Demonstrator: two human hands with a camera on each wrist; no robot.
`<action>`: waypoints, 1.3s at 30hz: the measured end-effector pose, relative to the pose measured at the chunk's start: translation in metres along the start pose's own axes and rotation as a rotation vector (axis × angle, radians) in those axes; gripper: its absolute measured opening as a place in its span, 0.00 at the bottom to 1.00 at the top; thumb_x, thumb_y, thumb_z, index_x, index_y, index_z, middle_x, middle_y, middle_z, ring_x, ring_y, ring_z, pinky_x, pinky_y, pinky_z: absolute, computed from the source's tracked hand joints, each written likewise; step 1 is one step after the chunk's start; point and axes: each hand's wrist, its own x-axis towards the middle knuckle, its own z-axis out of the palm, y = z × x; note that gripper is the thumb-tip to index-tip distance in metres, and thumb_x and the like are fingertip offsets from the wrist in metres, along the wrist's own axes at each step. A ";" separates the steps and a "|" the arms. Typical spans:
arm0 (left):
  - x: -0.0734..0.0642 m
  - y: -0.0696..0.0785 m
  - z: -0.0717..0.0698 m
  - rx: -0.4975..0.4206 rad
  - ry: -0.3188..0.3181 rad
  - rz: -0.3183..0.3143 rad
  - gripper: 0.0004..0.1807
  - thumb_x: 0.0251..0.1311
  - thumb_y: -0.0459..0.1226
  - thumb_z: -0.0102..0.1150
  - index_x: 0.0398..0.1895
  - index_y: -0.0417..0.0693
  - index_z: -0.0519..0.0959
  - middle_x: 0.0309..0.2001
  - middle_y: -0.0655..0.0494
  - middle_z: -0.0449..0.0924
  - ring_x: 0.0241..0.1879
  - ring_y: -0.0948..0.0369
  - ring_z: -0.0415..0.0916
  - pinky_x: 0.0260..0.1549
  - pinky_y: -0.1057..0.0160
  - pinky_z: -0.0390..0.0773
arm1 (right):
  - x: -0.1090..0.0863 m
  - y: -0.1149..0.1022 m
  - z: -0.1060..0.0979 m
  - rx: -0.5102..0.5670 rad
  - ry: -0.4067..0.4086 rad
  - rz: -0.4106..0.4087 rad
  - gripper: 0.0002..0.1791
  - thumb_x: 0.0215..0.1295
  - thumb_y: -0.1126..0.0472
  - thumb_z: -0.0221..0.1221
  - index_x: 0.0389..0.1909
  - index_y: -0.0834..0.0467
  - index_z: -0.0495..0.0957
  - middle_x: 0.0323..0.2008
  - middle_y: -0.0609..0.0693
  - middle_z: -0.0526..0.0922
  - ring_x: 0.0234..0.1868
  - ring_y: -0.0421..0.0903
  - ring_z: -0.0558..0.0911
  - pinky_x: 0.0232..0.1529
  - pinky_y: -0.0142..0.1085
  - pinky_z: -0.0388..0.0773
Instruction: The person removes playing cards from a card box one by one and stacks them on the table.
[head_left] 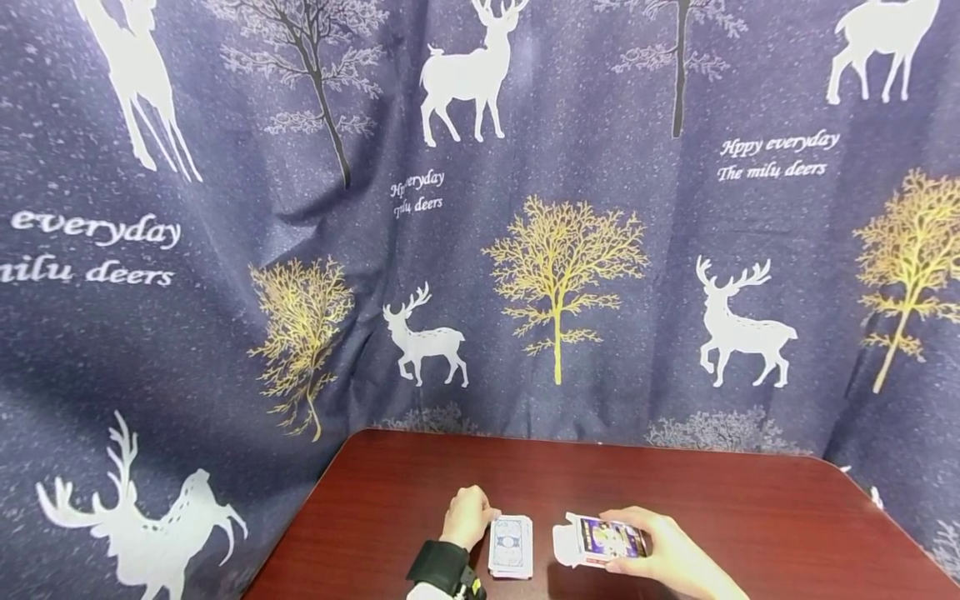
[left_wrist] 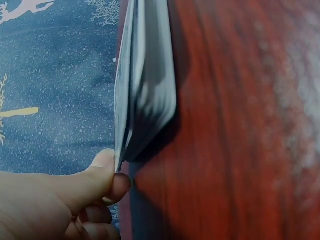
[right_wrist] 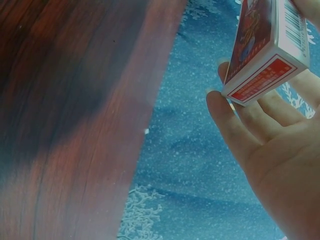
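Note:
A deck of playing cards (head_left: 511,546) with a pale blue patterned back lies near the table's front edge. My left hand (head_left: 468,515) is at its upper left corner. In the left wrist view, thumb and forefinger pinch a corner of the cards (left_wrist: 155,85), whose edges fan slightly apart. To the right, my right hand (head_left: 660,542) holds a card box (head_left: 611,538) between thumb and fingers. Its white flap (head_left: 567,543) hangs open toward the deck. The right wrist view shows the box's closed end (right_wrist: 264,80), with a red label, and a barcode on one side.
The reddish-brown wooden table (head_left: 750,508) extends behind and to the right of both hands. A dark blue curtain (head_left: 600,150) with deer and trees hangs along the table's far and left edges. A black band (head_left: 438,567) is around my left wrist.

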 end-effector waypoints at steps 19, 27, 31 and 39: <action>0.001 0.004 0.001 0.005 -0.069 -0.053 0.11 0.53 0.35 0.66 0.17 0.42 0.78 0.25 0.46 0.81 0.26 0.48 0.79 0.23 0.51 0.73 | 0.000 0.001 0.001 0.048 0.014 0.000 0.27 0.49 0.54 0.72 0.52 0.55 0.79 0.42 0.46 0.84 0.37 0.31 0.78 0.35 0.28 0.74; -0.001 0.001 0.002 0.000 -0.061 -0.046 0.09 0.53 0.35 0.65 0.19 0.42 0.79 0.27 0.44 0.82 0.27 0.47 0.79 0.24 0.50 0.74 | 0.000 0.000 0.002 0.018 0.001 0.013 0.27 0.51 0.52 0.71 0.53 0.54 0.78 0.43 0.45 0.84 0.37 0.30 0.76 0.35 0.28 0.73; -0.005 -0.001 -0.003 0.006 -0.054 -0.037 0.10 0.53 0.35 0.65 0.18 0.43 0.77 0.25 0.45 0.81 0.27 0.48 0.79 0.23 0.52 0.73 | 0.000 -0.001 0.003 0.016 -0.012 0.021 0.27 0.51 0.51 0.71 0.53 0.53 0.78 0.42 0.43 0.83 0.37 0.30 0.76 0.34 0.28 0.73; -0.022 0.028 -0.025 -0.116 -0.094 0.188 0.08 0.55 0.35 0.64 0.21 0.44 0.81 0.21 0.56 0.79 0.21 0.66 0.70 0.21 0.66 0.69 | 0.001 -0.001 0.003 0.013 -0.022 0.031 0.28 0.51 0.51 0.71 0.53 0.56 0.78 0.41 0.41 0.83 0.37 0.29 0.76 0.35 0.28 0.73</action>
